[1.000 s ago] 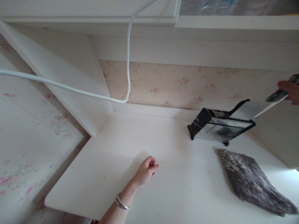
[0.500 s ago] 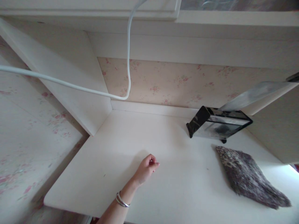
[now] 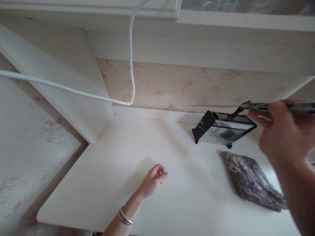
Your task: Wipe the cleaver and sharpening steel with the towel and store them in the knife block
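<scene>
My right hand (image 3: 285, 131) is wrapped round the black handle of a knife (image 3: 258, 106), held level at the right. The knife's blade is seen nearly edge-on as a thin line pointing left. Just under its handle end stands a black knife block (image 3: 226, 127) with a see-through front, on the white countertop (image 3: 137, 144). Loosely curled, my left hand (image 3: 154, 178) hovers over or rests on the countertop, its thumb close to the fingers and nothing visible in it. Two silver bangles circle the left wrist.
A grey-brown fuzzy cloth (image 3: 251, 178) lies below the knife block, partly behind my right forearm. A white cable (image 3: 131, 65) hangs in a loop before the cabinet (image 3: 86, 9) overhead. Floral wallpaper (image 3: 159, 85) covers the back wall; a white side panel (image 3: 61, 75) stands at left.
My right hand has come into view at the right, gripping the knife. The blade showed broadside above the block before and now appears edge-on. My left hand stays nearly still.
</scene>
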A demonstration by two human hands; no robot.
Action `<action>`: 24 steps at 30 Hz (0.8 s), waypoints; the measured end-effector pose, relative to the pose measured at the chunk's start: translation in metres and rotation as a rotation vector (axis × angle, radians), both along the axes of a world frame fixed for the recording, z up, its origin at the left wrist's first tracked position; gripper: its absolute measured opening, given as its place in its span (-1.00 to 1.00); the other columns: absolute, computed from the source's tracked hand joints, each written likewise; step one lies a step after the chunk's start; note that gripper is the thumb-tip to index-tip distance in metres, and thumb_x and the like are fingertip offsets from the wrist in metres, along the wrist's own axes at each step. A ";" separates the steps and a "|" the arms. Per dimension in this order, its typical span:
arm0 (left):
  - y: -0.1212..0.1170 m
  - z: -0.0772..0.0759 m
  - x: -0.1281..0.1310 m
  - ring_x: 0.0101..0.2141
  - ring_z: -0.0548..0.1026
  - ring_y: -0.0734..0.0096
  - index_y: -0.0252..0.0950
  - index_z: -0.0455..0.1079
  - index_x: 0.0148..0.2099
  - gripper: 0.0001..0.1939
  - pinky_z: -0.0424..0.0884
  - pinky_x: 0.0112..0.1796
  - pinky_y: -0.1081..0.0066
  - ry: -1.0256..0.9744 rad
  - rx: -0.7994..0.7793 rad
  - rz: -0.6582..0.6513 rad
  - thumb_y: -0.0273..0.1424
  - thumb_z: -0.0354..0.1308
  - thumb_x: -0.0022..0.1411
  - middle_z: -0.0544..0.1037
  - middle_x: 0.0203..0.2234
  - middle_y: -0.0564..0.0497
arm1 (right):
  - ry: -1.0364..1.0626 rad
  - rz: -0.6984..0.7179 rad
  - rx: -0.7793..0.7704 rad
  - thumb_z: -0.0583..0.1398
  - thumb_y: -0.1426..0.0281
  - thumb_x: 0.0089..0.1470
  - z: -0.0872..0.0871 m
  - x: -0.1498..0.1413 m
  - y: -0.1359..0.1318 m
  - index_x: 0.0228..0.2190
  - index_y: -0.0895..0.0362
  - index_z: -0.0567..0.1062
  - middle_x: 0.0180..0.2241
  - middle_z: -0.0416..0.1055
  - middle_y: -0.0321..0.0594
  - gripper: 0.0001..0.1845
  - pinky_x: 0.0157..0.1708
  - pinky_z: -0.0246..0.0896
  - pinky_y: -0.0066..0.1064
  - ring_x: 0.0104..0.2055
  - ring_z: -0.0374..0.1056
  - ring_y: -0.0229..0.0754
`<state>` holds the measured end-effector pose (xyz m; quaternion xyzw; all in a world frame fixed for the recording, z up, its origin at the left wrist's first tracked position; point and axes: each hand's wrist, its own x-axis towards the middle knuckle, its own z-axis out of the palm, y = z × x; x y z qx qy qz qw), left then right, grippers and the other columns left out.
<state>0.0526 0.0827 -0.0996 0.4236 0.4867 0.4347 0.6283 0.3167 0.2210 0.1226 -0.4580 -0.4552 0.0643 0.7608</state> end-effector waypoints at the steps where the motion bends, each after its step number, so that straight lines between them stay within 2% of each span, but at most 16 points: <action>1: -0.003 0.007 0.004 -0.51 0.25 0.52 -0.28 0.29 -0.26 -0.72 0.18 -0.44 0.48 -0.002 0.006 -0.015 -0.16 0.16 0.19 0.29 -0.56 0.14 | 0.033 0.104 0.023 0.36 0.34 -0.14 -0.017 -0.015 -0.008 -0.28 0.23 0.47 -0.42 0.38 -0.24 -0.64 -0.38 0.45 -0.19 -0.43 0.45 -0.20; 4: -0.013 0.031 0.017 -0.51 0.28 0.51 -0.29 0.38 -0.16 -0.65 0.17 -0.46 0.47 -0.074 0.010 -0.034 -0.10 0.11 0.22 0.37 -0.50 0.06 | 0.020 0.194 0.026 0.36 0.34 -0.11 -0.075 -0.058 -0.036 -0.27 0.21 0.42 -0.38 0.37 -0.25 -0.64 -0.36 0.48 -0.23 -0.39 0.45 -0.22; 6: -0.018 0.046 0.026 -0.46 0.32 0.49 -0.30 0.43 -0.14 -0.62 0.18 -0.46 0.45 -0.208 -0.013 0.018 -0.09 0.12 0.21 0.41 -0.34 -0.03 | -0.062 0.254 -0.046 0.33 0.36 -0.05 -0.113 -0.081 -0.054 -0.22 0.19 0.39 -0.37 0.41 -0.23 -0.65 -0.36 0.45 -0.30 -0.37 0.46 -0.21; 8: -0.021 0.055 0.034 -0.37 0.36 0.42 -0.29 0.46 -0.10 -0.60 0.23 -0.43 0.44 -0.342 -0.034 0.098 -0.09 0.11 0.21 0.41 -0.20 -0.10 | -0.207 0.300 -0.053 0.31 0.41 -0.02 -0.144 -0.100 -0.071 -0.21 0.14 0.38 -0.35 0.42 -0.24 -0.69 -0.32 0.40 -0.35 -0.32 0.45 -0.22; 10: -0.021 0.058 0.039 -0.30 0.37 0.37 -0.28 0.46 -0.04 -0.57 0.26 -0.38 0.42 -0.439 -0.051 0.172 -0.08 0.10 0.22 0.42 -0.14 -0.12 | -0.315 0.359 -0.045 0.29 0.48 0.00 -0.166 -0.116 -0.086 -0.18 0.09 0.38 -0.31 0.39 -0.25 -0.69 -0.30 0.37 -0.38 -0.28 0.43 -0.24; 13: -0.018 0.056 0.042 -0.23 0.38 0.30 -0.29 0.45 -0.04 -0.52 0.32 -0.29 0.37 -0.535 -0.127 0.283 -0.03 0.11 0.18 0.48 -0.17 -0.11 | -0.393 0.413 -0.047 0.23 0.55 0.03 -0.185 -0.135 -0.102 -0.10 0.04 0.37 -0.25 0.36 -0.22 -0.62 -0.29 0.37 -0.40 -0.23 0.39 -0.25; 15: -0.015 0.054 0.040 -0.16 0.41 0.24 -0.28 0.45 -0.07 -0.50 0.34 -0.19 0.33 -0.577 -0.183 0.353 0.01 0.11 0.16 0.51 -0.21 -0.09 | -0.451 0.422 -0.030 0.19 0.59 0.05 -0.191 -0.144 -0.109 -0.06 0.01 0.37 -0.21 0.36 -0.19 -0.58 -0.29 0.39 -0.42 -0.20 0.39 -0.24; 18: -0.014 0.058 0.036 -0.05 0.40 0.21 -0.26 0.45 -0.07 -0.53 0.33 -0.07 0.30 -0.618 -0.184 0.418 0.00 0.09 0.18 0.52 -0.15 -0.08 | -0.583 0.414 -0.004 0.12 0.62 0.07 -0.198 -0.150 -0.113 -0.02 -0.04 0.40 -0.15 0.38 -0.17 -0.53 -0.29 0.41 -0.43 -0.15 0.41 -0.23; 24: -0.013 0.064 0.027 0.01 0.39 0.17 -0.27 0.46 -0.10 -0.62 0.31 -0.03 0.29 -0.499 -0.051 0.463 -0.14 0.26 0.11 0.52 -0.09 -0.09 | -0.719 0.386 0.025 0.07 0.62 0.09 -0.216 -0.149 -0.111 0.02 -0.06 0.40 -0.12 0.45 -0.15 -0.49 -0.07 0.37 -0.12 -0.01 0.37 -0.11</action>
